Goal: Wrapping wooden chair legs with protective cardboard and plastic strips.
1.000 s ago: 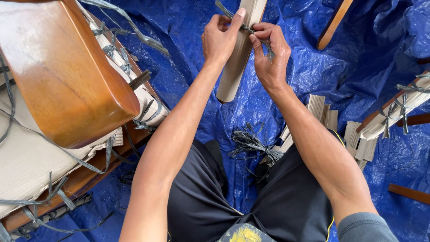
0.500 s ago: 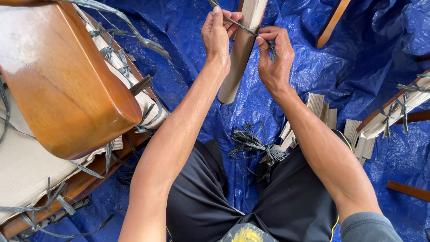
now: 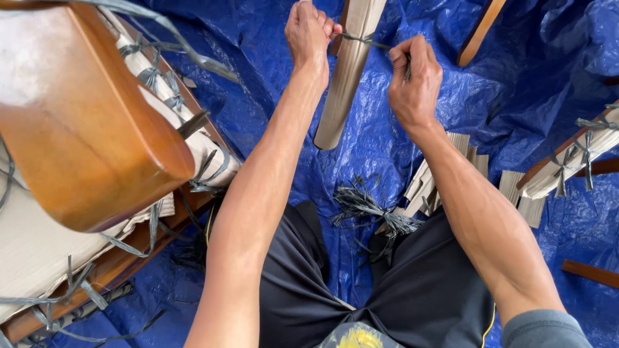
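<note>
The cardboard-wrapped leg runs off the top edge, its upper end unseen; the grey strap vanishes inside both fists. The wooden chair is cut by the left edge; the knot itself is too small to make out.

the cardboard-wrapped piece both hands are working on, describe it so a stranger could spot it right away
On the blue plastic tarp, look top centre, between the left hand and right hand. There stands a long tan cardboard-wrapped piece, with a grey strap pulled taut across it; similar wrapped pieces nearby lie untouched.
</note>
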